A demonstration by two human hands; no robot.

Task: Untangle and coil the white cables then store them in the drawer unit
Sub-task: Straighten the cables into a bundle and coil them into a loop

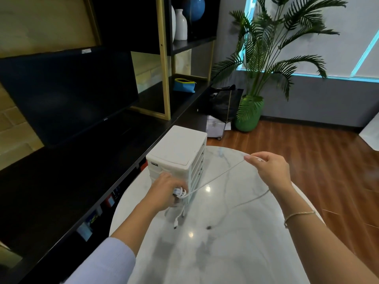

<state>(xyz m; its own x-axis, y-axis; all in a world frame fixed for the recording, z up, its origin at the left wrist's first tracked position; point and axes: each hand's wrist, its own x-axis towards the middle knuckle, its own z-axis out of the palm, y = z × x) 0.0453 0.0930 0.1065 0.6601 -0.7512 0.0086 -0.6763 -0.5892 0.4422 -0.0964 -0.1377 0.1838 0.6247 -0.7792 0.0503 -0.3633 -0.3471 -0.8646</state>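
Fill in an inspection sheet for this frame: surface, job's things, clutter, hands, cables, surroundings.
Surface: round white marble-look table, glossy, with light reflections.
Job's things: white plastic drawer unit stands upright at the table's far left edge; drawers look closed.
Clutter: small dark speck on the table; cannot tell what it is.
Hands: left hand grips a bundle of white cable beside the unit; right hand pinches the cable's far stretch, raised above the table.
Cables: one strand runs taut between the hands; another loop sags to the table; a plug end dangles below the left hand.
Surroundings: black shelving with dark monitor, blue pouch, vases; potted palm; wooden floor.
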